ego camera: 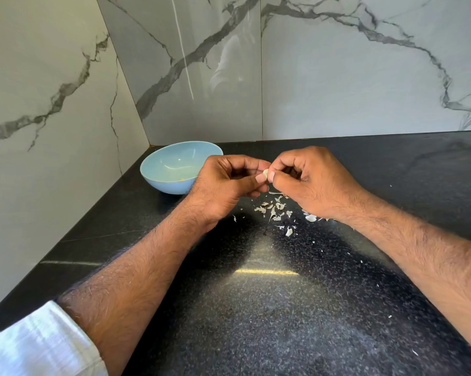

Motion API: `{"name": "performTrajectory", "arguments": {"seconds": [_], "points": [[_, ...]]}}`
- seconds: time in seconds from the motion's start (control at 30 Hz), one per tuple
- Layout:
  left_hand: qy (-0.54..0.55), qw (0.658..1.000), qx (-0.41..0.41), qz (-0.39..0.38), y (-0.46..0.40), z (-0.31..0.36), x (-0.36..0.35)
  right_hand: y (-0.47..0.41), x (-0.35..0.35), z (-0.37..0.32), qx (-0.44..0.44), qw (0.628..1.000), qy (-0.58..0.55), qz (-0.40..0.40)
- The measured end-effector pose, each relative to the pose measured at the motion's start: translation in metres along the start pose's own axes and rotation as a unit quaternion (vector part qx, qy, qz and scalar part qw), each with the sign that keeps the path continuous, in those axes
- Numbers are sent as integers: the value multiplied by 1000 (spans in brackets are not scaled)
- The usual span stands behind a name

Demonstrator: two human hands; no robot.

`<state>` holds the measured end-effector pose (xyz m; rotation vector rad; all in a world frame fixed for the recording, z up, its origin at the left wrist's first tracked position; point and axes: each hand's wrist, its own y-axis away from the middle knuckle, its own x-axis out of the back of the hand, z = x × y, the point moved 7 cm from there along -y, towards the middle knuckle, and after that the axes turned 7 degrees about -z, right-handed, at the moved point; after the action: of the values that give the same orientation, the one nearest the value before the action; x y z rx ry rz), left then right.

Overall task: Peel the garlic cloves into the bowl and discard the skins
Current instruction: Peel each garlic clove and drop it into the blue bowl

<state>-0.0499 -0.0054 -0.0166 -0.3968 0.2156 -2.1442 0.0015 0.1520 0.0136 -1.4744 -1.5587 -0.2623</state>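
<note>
A small pale garlic clove (265, 174) is held in the air above a black speckled counter (283, 308), pinched between both hands. Only a sliver of it shows between the fingertips; its long axis seems to run roughly up and down, tilted slightly, but which end is the tip cannot be told. The left hand (224, 185) grips it from the left with thumb and curled fingers. The right hand (307, 183) pinches it from the right, fingers also curled in. Directly beneath the hands, scraps of white skins (275, 210) lie scattered on the counter. A light blue bowl (163, 172) sits just left of the left hand, near the corner where two marble-patterned walls (337, 77) meet. A white sleeve (39, 346) covers the left upper forearm.
</note>
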Motion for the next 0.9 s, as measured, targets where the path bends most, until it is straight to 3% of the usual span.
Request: {"name": "performTrajectory", "arguments": {"seconds": [0.23,0.67,0.9], "points": [[-13,1000,-8,18,-1,1,3,-2,1,8,-48,995,-92,-2],[-85,995,-22,52,-3,1,6,-1,0,10,-56,998,-35,22],[-117,990,-30,75,-2,3,8,0,-1,13,-75,994,-83,22]]}}
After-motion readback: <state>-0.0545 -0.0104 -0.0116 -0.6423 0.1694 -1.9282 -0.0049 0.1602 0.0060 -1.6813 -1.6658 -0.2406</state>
